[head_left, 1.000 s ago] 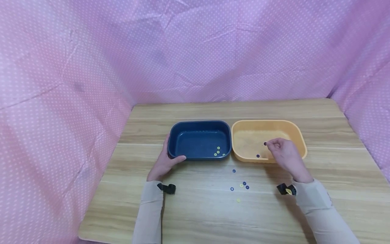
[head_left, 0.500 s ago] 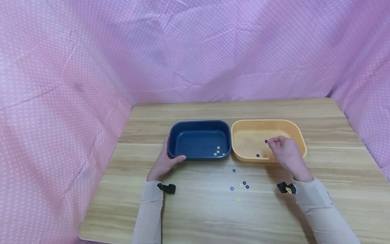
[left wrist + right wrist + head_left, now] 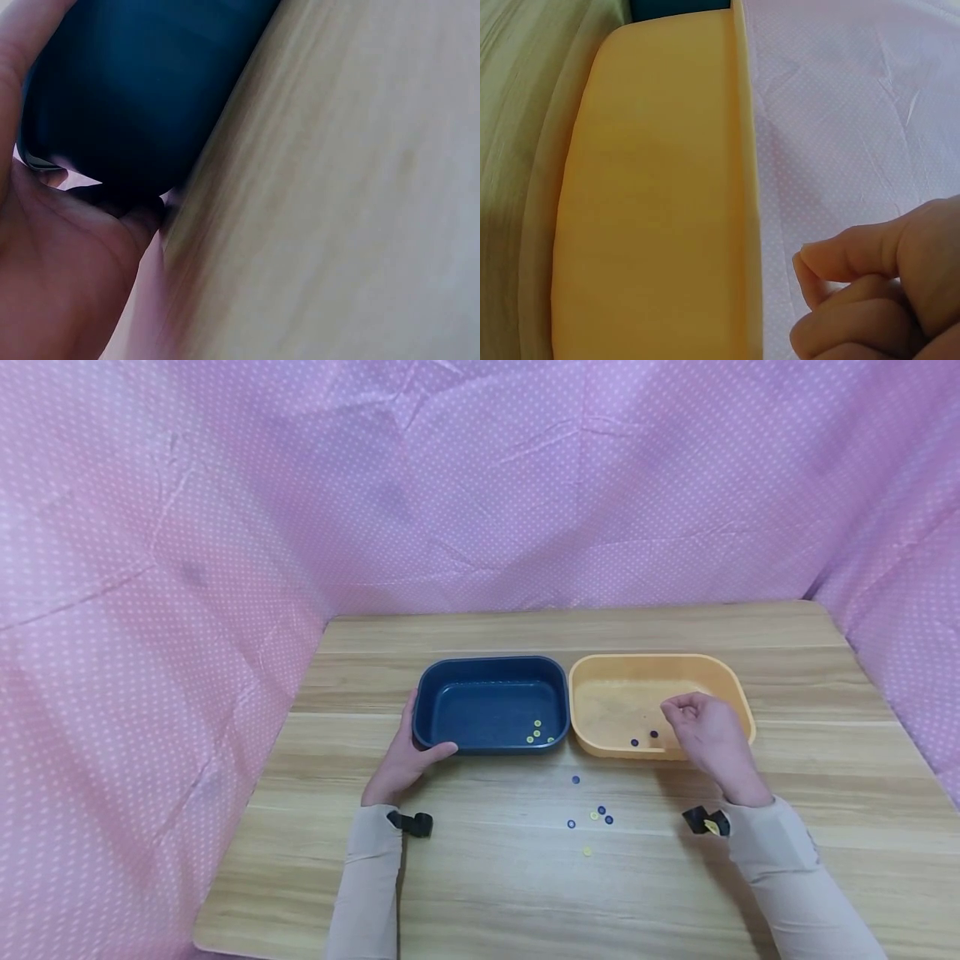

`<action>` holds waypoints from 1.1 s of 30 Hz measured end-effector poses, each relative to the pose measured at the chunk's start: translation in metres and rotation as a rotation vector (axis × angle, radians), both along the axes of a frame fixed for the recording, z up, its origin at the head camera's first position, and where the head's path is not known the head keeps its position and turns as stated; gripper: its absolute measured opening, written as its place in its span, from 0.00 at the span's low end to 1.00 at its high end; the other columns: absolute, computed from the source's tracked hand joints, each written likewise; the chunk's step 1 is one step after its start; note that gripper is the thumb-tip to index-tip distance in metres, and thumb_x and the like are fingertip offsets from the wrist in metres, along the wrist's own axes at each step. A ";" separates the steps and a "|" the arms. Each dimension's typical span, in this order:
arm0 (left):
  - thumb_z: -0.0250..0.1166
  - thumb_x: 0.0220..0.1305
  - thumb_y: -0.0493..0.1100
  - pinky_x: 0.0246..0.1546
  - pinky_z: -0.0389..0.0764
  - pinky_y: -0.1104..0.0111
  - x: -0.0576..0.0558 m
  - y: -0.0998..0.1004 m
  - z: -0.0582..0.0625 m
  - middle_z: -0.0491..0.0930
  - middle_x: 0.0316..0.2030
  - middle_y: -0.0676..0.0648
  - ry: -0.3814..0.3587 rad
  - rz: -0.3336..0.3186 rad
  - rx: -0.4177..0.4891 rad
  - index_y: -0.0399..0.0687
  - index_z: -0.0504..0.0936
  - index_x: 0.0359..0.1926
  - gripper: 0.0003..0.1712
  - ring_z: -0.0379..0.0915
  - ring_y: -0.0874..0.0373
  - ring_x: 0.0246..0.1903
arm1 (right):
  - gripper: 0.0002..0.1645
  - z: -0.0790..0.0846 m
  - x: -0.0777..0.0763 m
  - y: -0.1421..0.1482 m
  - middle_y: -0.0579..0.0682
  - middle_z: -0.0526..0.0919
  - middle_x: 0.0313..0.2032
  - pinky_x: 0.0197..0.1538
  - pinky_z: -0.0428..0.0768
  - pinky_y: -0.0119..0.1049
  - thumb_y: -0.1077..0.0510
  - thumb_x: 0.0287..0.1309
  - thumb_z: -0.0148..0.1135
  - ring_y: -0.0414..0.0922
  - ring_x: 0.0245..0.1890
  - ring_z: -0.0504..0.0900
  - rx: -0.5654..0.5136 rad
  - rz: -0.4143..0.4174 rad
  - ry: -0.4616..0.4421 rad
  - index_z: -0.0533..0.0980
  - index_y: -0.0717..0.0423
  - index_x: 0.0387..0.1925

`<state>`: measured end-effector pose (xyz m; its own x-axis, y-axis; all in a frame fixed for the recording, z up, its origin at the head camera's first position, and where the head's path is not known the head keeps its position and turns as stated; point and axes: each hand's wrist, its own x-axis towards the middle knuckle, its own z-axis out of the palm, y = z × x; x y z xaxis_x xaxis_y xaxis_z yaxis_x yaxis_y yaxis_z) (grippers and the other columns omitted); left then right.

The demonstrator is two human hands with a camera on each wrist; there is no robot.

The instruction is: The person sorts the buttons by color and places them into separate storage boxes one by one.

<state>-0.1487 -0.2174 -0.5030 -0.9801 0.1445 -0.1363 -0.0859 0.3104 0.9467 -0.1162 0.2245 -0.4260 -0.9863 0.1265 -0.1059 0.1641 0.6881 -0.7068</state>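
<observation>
Your left hand (image 3: 402,762) and right hand (image 3: 711,739): both bare. Your left sleeve (image 3: 366,877): long, pale beige, lightly creased, reaching wrist. Your right sleeve (image 3: 783,872): same pale cloth, line ringing forearm behind broad cuff area, fold or seam unclear. At left wrist, black mount (image 3: 422,825): narrow band, rounded block at end. At right wrist, black fitting (image 3: 696,820): angular, small yellow patch (image 3: 712,828).

head: bright, glare on table (image 3: 510,868), soft shadows | left wrist: tub (image 3: 150,90) dim, blurred | right wrist: curtain (image 3: 840,112) washed-out
</observation>
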 end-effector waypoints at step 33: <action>0.76 0.52 0.50 0.69 0.41 0.43 -0.002 -0.001 0.000 0.37 0.75 0.61 0.004 -0.008 -0.012 0.71 0.35 0.76 0.66 0.35 0.53 0.73 | 0.07 0.005 0.040 -0.050 0.44 0.68 0.16 0.20 0.65 0.33 0.58 0.64 0.61 0.40 0.16 0.66 0.028 0.238 0.143 0.81 0.58 0.38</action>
